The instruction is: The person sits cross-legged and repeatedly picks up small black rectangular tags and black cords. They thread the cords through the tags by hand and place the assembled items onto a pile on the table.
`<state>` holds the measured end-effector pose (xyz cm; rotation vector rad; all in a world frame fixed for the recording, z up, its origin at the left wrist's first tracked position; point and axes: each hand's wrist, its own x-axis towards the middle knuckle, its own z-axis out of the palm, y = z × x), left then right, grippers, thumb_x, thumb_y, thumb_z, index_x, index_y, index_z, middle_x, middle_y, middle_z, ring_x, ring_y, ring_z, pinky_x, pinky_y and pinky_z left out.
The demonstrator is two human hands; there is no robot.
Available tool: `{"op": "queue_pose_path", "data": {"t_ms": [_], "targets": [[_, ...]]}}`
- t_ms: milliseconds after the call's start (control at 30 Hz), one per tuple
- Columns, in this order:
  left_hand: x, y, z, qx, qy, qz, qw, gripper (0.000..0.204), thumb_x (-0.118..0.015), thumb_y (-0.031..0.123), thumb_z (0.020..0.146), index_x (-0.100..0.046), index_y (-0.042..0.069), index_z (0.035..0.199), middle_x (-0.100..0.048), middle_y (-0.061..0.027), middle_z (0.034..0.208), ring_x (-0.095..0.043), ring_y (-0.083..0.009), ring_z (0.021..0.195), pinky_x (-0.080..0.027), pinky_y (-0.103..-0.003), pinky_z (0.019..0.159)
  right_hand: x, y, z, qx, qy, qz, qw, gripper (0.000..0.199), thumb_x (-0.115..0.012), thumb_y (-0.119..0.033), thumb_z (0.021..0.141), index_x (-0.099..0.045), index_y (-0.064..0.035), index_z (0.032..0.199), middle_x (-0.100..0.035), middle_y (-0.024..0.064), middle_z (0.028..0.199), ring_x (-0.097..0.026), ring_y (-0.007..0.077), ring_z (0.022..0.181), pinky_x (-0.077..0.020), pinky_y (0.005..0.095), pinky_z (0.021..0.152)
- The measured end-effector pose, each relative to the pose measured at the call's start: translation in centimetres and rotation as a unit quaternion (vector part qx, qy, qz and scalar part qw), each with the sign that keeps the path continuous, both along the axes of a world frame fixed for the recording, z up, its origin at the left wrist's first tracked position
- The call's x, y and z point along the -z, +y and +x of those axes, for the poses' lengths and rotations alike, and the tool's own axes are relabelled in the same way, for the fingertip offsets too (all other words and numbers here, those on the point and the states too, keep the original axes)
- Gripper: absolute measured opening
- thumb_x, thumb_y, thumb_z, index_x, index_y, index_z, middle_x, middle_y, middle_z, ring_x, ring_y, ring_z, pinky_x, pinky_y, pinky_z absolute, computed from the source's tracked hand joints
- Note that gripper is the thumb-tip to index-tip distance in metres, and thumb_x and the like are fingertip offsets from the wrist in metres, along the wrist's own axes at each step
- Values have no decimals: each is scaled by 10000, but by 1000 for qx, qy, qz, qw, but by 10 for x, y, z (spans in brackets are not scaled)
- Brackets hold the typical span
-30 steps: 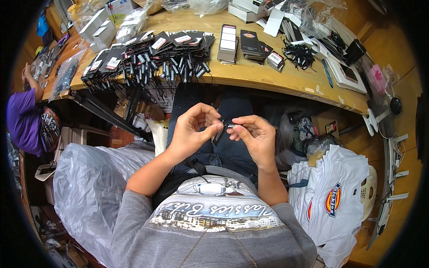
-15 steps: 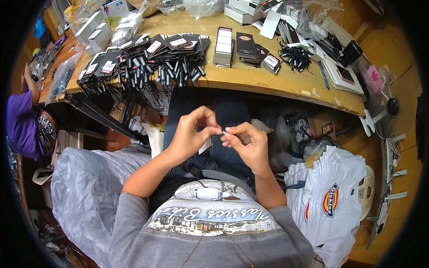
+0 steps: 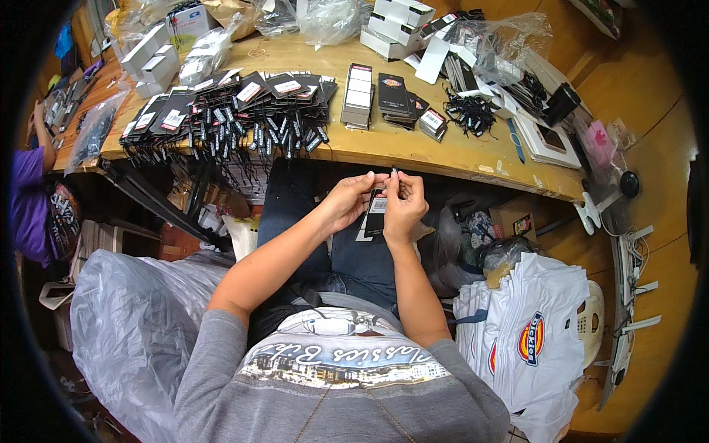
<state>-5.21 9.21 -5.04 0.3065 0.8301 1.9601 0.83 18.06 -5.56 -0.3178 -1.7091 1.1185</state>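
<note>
Above my lap, just short of the table's near edge, both hands are pinched close together. From my left hand (image 3: 348, 204) a black hang tag (image 3: 376, 212) with a white label hangs by its top, partly hidden behind the fingers. My right hand (image 3: 406, 210) has thumb and forefinger closed on the tag's small black string seal (image 3: 394, 170), whose tip shows above the fingertips. On the table ahead lies a broad pile of black hang tags (image 3: 251, 91), their strings and seals (image 3: 277, 136) drooping over the front edge.
Right of the pile stand a stack of white-labelled cards (image 3: 358, 96), black tags (image 3: 394, 94) and a bundle of black strings (image 3: 470, 111). Folded white shirts (image 3: 528, 332) lie at my right, a big plastic bag (image 3: 133, 332) at my left. A person in purple (image 3: 31, 199) sits far left.
Both hands have moved forward toward the table edge and turned upright. The black hang tag, mostly hidden before, now shows between them. My view has shifted slightly.
</note>
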Motion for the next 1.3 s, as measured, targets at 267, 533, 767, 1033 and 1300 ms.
{"op": "queue_pose_path", "data": {"t_ms": [267,533,767,1033,1300], "targets": [[0,-4,-1,15,44,-24,999,296,-360,221,879,-523,15,1017,-557,-48,929,-518,-100,810,-432,-245,725,-6,-5,-1,101,-30,181,978,52,-544,-6,727,-508,5,762,-561,136,669,-569,255,593,-443,315,506],[-7,-4,-5,-16,154,-140,978,336,-424,376,836,-558,88,947,-547,1,886,-473,-100,788,-347,-249,754,-16,-3,-4,84,-32,200,976,51,-520,-4,738,-478,-3,709,-522,144,616,-536,302,551,-420,344,473],[0,-34,-19,260,-62,-109,957,681,-261,598,776,-477,-6,1004,-554,-170,894,-583,-257,793,-504,-350,680,-43,-22,33,-103,-103,304,941,63,-558,7,691,-495,0,694,-488,130,606,-518,283,539,-401,328,466],[-6,-93,14,199,-29,-112,973,224,-475,96,815,-453,-40,992,-549,-178,959,-588,-218,797,-513,-274,666,-48,-72,89,-319,-196,434,819,54,-511,-67,679,-471,-59,714,-489,69,614,-527,205,518,-424,288,451],[-82,-191,25,-68,220,-31,973,192,-486,93,793,-473,-9,956,-567,-163,888,-563,-263,834,-449,-362,728,-67,-88,102,-556,-215,314,739,229,-544,-77,696,-523,-36,920,-539,92,753,-551,221,700,-459,300,594]]}}
